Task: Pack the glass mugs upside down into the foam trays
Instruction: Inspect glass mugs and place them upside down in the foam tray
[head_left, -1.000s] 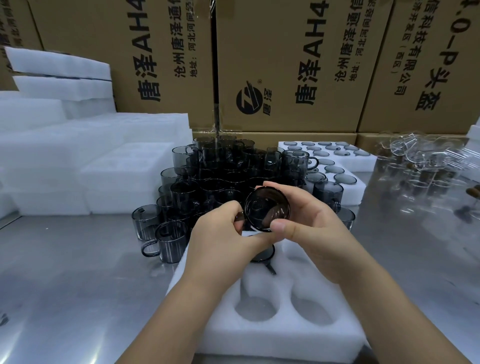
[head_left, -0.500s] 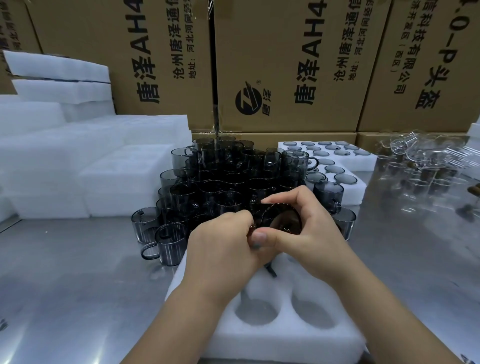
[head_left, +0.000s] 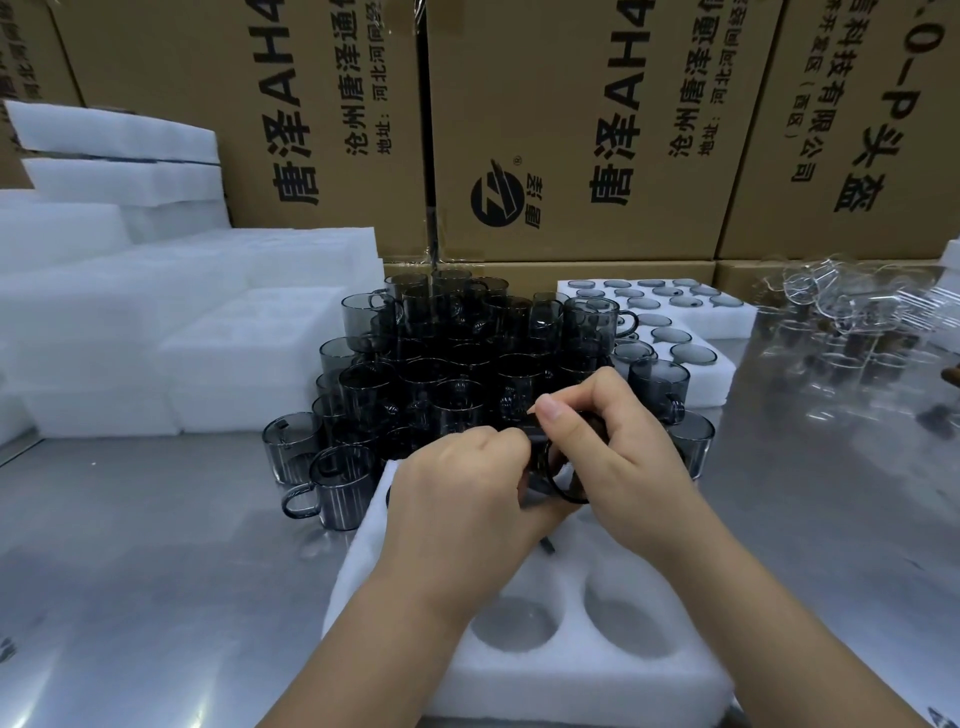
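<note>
A dark smoked-glass mug (head_left: 563, 475) is tilted low over the white foam tray (head_left: 550, 670) in front of me. My right hand (head_left: 618, 457) grips the mug round its body, thumb on top. My left hand (head_left: 467, 493) holds it from the left side, fingers curled at its edge. Two round pockets in the near row of the tray show bare foam. The tray's far pockets are hidden behind my hands. A dense pile of the same grey mugs (head_left: 457, 364) stands just beyond the tray.
Filled foam trays (head_left: 717, 322) with upturned mug bases lie at the back right. Stacks of blank foam blocks (head_left: 156, 332) fill the left. Clear glass mugs (head_left: 852, 322) crowd the far right. Cardboard boxes (head_left: 571, 130) wall the back of the steel table (head_left: 156, 545).
Both hands have brought the mug down from chest height toward the tray and turned it, so its mouth no longer faces me.
</note>
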